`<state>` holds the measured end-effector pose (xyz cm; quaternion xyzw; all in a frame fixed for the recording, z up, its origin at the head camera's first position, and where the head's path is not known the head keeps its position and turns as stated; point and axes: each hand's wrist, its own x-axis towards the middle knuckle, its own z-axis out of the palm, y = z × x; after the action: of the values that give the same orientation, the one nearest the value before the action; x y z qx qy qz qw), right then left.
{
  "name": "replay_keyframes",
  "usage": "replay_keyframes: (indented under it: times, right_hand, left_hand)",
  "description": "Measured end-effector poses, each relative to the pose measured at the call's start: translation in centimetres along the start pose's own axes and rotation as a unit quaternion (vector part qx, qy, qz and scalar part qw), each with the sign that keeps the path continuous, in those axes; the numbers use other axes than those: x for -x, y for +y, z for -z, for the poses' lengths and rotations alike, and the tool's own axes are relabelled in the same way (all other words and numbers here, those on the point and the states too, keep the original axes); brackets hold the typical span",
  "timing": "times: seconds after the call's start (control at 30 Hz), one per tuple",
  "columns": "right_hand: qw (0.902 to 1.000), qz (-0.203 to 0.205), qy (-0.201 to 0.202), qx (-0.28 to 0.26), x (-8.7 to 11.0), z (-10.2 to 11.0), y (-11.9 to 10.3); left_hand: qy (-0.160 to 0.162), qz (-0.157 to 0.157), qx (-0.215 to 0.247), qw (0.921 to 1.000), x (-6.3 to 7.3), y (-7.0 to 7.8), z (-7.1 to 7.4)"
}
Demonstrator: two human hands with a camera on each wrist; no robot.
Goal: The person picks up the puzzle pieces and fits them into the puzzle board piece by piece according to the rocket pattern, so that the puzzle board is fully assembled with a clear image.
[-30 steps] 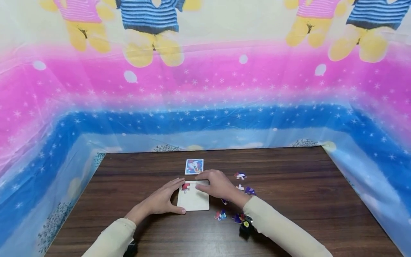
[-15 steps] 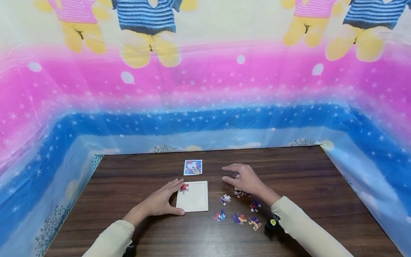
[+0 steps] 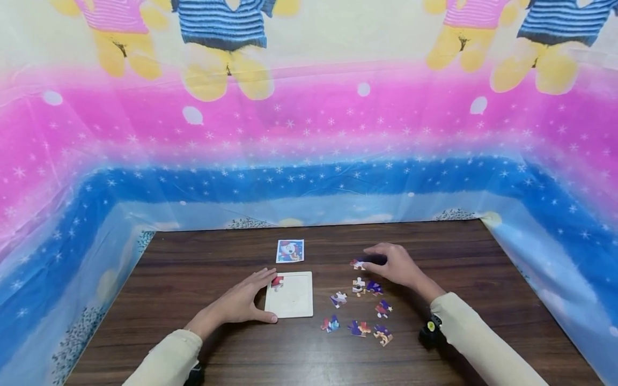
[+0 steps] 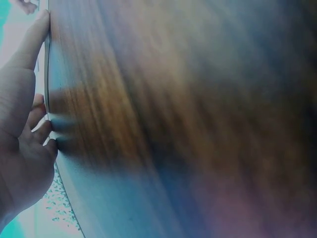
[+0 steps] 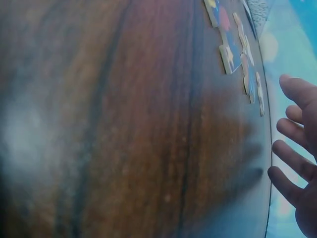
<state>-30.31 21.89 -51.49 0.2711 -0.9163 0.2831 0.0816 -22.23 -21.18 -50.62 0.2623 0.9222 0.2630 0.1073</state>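
Note:
A pale square puzzle tray lies mid-table, with one red-and-white jigsaw piece in its upper left corner. Along the tray's left side rests my left hand, thumb near the lower corner and fingers near the upper one. My right hand is at the far end of the loose pieces, fingers apart. Its thumb tip is at a red-and-white jigsaw piece; whether they touch I cannot tell. In the right wrist view the right fingers are spread, and nothing shows between them.
Several loose jigsaw pieces lie right of the tray, among them a blue-and-red piece and a purple-and-orange piece. A small picture card lies beyond the tray. Patterned cloth hangs along the wooden table's far edge and sides.
My right hand has moved right from above the tray to the farthest loose piece, uncovering the tray and the pieces. My left hand has stayed at the tray's left side.

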Motion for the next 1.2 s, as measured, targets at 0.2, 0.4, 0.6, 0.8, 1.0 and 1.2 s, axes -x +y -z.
replay_keyframes:
  times: [0.2,0.4,0.6,0.8,1.0,1.2]
  right_hand:
    - [0.9988,-0.003,-0.038,0.029,-0.07,-0.15,0.36]
    - [0.9959,0.002,-0.064,0.064,-0.28,-0.44,0.37]
    - [0.9954,0.005,-0.064,0.071,-0.56,-0.52,0.18]
    - [0.9949,0.014,-0.063,0.077,-0.8,-0.54,0.1]
    - [0.9932,0.024,-0.065,0.093,-0.81,-0.68,0.17]
    - [0.9952,0.023,-0.048,0.082,-0.9,-0.69,0.19]
  left_hand:
    - [-0.005,0.002,0.002,1.0,-0.13,0.09,0.07]
    - [-0.005,0.002,0.0,1.0,-0.2,0.01,0.04]
    - [-0.005,-0.001,0.01,0.9999,-0.17,-0.08,0.09]
    - [-0.007,0.0,0.011,0.9999,-0.11,-0.12,0.21]
    - [-0.009,0.009,0.008,0.9999,-0.01,0.09,0.15]
    - [-0.01,0.009,0.011,0.9998,0.09,0.04,0.1]
